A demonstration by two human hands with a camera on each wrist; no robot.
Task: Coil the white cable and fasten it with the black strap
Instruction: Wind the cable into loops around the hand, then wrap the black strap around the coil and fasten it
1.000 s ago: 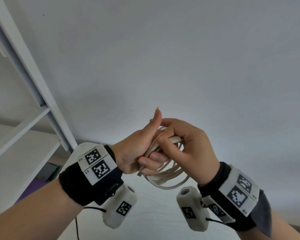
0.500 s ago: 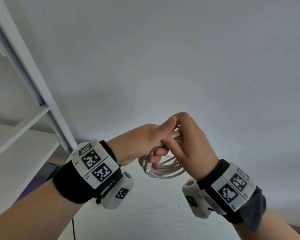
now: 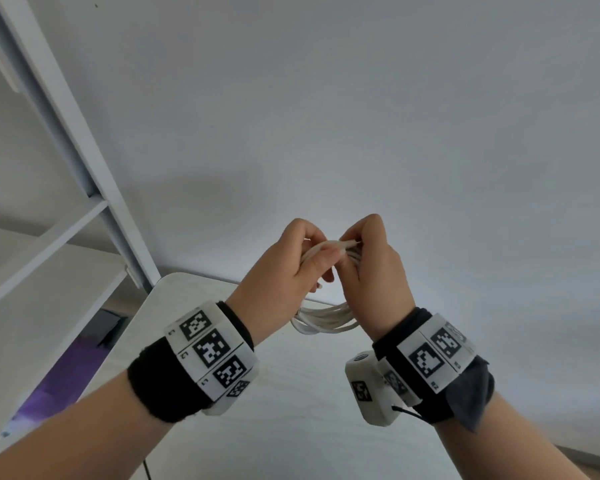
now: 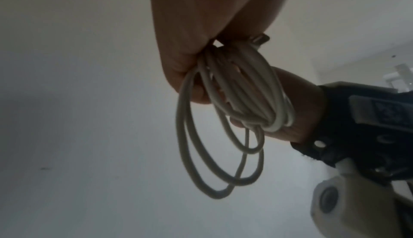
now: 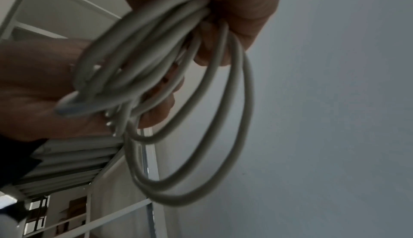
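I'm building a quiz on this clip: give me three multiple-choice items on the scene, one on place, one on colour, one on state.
1. Where is the cable?
A. on the shelf
B. held up between both hands
C. on the floor

2. What colour is the cable?
A. white
B. red
C. black

3. What state is it in?
A. stretched straight
B. knotted to a post
C. gathered in loops

Key: B, the left hand and right hand grip it above the table; A, white in the head view; C, loops hang below the hands.

The left hand [image 4: 201, 35] grips the top of the white cable [image 4: 225, 118], whose loops hang below its fingers; the right hand [image 4: 295, 111] lies just behind the bundled strands.
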